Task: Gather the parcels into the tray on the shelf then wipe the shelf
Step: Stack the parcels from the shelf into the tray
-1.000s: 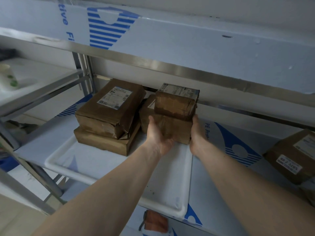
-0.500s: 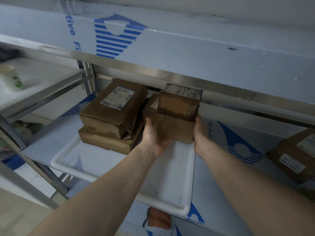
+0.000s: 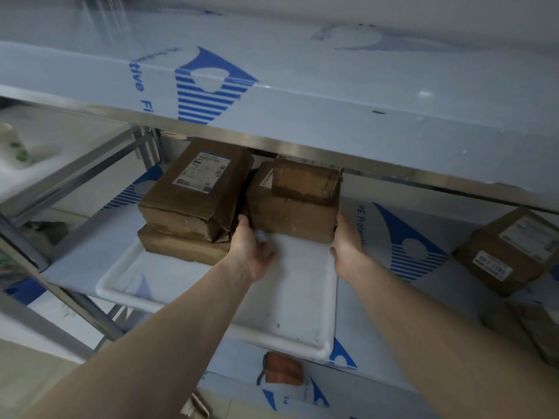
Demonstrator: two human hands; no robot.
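Observation:
A white tray [image 3: 211, 316] lies on the middle shelf [image 3: 378, 303]. At its back left, a large brown parcel [image 3: 196, 189] rests on a flatter one [image 3: 181, 246]. Beside them at the back right stands a brown parcel [image 3: 290, 219] with a small parcel [image 3: 305, 184] on top. My left hand [image 3: 251, 249] presses the lower parcel's left side and my right hand [image 3: 348, 246] its right side, holding it between them. Another labelled parcel [image 3: 511, 252] sits on the shelf to the right, outside the tray.
The upper shelf's steel edge [image 3: 302, 146] hangs low over the parcels. A further brown parcel [image 3: 532, 331] lies at the far right. An orange-brown object [image 3: 282, 368] sits on the lower shelf. A white cup [image 3: 12, 146] stands on a neighbouring rack at the left.
Both hands have pushed the two-parcel stack further back into the tray, under the upper shelf. The hands sit lower on the big parcel's sides.

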